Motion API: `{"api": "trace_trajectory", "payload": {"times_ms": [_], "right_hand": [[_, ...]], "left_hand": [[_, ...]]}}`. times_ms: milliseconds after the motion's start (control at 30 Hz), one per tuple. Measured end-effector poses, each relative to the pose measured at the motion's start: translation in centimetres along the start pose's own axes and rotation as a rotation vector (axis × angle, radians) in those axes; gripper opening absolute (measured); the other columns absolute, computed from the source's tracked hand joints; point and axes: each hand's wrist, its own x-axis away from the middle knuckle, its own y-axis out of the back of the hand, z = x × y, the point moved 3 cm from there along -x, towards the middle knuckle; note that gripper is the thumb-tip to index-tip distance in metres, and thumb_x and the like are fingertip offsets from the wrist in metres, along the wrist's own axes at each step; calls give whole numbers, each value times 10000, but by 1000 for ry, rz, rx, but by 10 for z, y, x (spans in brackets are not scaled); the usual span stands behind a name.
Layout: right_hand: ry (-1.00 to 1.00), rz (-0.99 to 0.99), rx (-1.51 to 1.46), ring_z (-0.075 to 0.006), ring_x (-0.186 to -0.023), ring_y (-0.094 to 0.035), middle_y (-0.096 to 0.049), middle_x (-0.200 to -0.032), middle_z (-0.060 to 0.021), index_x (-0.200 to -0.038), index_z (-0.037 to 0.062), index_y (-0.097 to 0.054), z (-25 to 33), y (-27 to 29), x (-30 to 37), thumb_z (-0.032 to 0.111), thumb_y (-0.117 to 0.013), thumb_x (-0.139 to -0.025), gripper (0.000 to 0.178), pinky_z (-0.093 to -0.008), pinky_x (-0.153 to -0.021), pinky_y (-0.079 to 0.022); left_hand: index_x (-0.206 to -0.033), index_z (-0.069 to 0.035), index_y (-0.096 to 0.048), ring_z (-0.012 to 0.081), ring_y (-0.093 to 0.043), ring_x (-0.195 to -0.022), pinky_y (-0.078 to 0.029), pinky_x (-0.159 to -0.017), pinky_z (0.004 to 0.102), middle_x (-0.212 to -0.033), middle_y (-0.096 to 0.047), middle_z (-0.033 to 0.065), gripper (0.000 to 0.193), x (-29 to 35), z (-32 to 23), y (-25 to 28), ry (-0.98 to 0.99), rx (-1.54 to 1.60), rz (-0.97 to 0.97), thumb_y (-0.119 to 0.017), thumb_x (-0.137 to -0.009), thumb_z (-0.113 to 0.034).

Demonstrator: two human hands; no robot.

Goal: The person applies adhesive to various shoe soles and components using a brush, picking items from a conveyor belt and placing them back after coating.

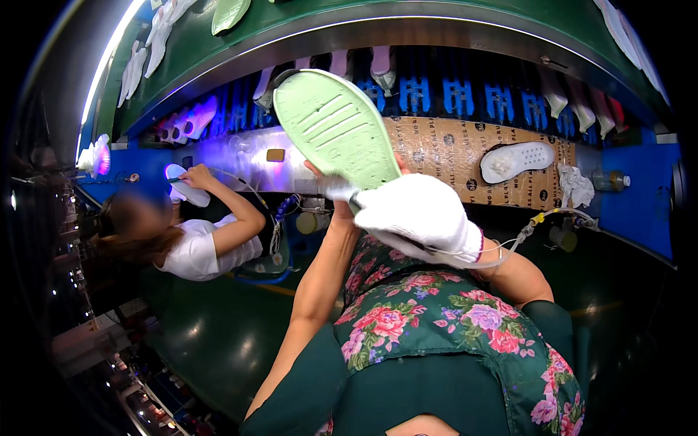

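Observation:
A pale green shoe sole [338, 123], with slotted grooves across its broad end, is tilted up in front of me. Bare fingers of my left hand [342, 211] grip it around its narrower near end. My right hand [418, 214], in a white knitted glove, is closed beside that end. From its fist juts a thin brush-like tool [354, 202], its pale tip smeared by motion near the sole. A clear thin tube [509, 251] runs along my right wrist to a yellow fitting [538, 218].
A brown cardboard sheet [436, 152] covers the bench, bearing a white perforated sole [518, 161]. Crumpled white cloth [576, 185] and a clear bottle [611, 180] lie to its right. Shoe parts line blue racks [458, 94] behind. At left, a co-worker [211, 236] handles a white sole.

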Motion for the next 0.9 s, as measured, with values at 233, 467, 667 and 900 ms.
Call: {"api": "trace_trajectory", "payload": {"times_ms": [233, 467, 667, 900], "right_hand": [[71, -95, 270, -266, -902, -698, -731, -1004, -85, -1034, 142, -754, -5, 6, -8, 72, -783, -747, 297, -358, -772, -550], [18, -59, -63, -269, -895, -710, -739, -1025, -80, -1047, 120, -749, -10, 6, -6, 58, -781, -735, 320, -370, -788, -554], [78, 21, 29, -254, -860, -705, -730, -992, -50, -1141, 185, -721, 0, -14, 10, 85, -770, -774, 384, -360, -744, -553], [101, -18, 219, -260, -858, -708, -733, -998, -77, -1090, 158, -740, -10, -10, 8, 69, -767, -756, 347, -367, -753, -558]], "left_hand": [[-1356, -40, -474, 374, -614, -1014, -526, -855, 508, -1177, -591, 255, 1249, -10, -19, -9, -59, 31, 15, -316, -605, -1025], [-1267, 27, -529, 381, -608, -915, -514, -802, 533, -1091, -620, 241, 1278, -8, -24, 2, -80, 117, -142, -442, -539, -1019], [-1181, 88, -551, 355, -591, -974, -484, -899, 514, -1067, -618, 205, 1289, -18, -37, 0, -113, 125, 7, -461, -524, -1017], [-1204, 85, -530, 380, -577, -1001, -496, -891, 514, -1058, -610, 217, 1308, -30, -41, -3, -69, 154, 129, -508, -492, -1012]]}}
